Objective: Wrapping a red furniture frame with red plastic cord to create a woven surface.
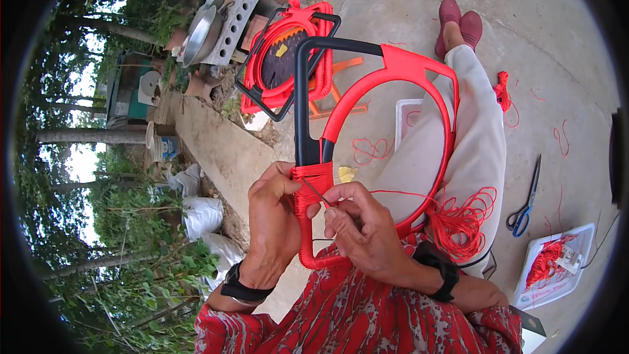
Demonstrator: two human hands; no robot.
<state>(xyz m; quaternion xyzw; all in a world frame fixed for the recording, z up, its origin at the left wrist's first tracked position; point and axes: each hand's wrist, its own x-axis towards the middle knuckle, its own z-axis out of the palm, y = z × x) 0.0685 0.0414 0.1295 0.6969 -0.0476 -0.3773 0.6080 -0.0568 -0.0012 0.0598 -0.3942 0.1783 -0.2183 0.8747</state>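
the frame (302,108) lies tilted across the person's lap, over the pale trousers (481,131), with its lower end close to the patterned red top. it is a tube loop with rounded corners, partly bare and partly covered in bright red cord. the bare stretch is smooth black, running along the top and down the upper left side. inside sits a large ring (338,118), nearly all wrapped in tight, even red turns, with a short black piece showing at its left. at the upper right a wide, flat red web (407,62) joins ring and outer tube. on the left side, a thick red band (314,174) binds the two, and there the separate strands show plainly, less smooth than on the ring.

the left hand (272,213) is curled around this band from the outer side. the right hand (363,226) pinches a thin dark rod (318,192) between thumb and fingers, its far tip against the band. a single red strand stretches from near the right hand toward a loose tangle of cord (462,226) on the lap.
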